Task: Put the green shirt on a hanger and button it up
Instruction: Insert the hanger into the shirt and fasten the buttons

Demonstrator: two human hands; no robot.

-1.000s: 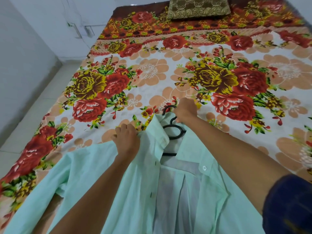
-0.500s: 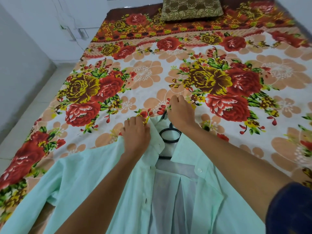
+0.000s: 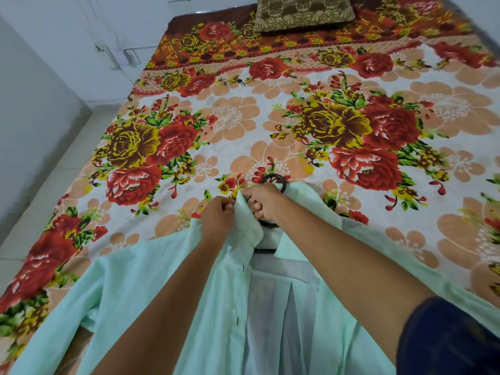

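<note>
Left hand (image 3: 217, 219) and right hand (image 3: 263, 200) both pinch pale green cotton shirt (image 3: 151, 299) collar, over black plastic hanger (image 3: 281, 185) on floral bed (image 3: 270, 131).

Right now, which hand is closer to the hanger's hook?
Right. The right hand pinches the collar just below the black hook, overlapping it. The left hand grips the green shirt farther left and lower.

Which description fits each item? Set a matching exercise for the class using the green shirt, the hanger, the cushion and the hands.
Column one:
1. green shirt
2. hanger
3. cushion
4. left hand and right hand

Column two:
A. at the head of the bed
B. pinching the collar
C. black hook showing above the collar
D. lying open, unbuttoned

Pairs: 1-D, 2-C, 3-A, 4-B
</note>
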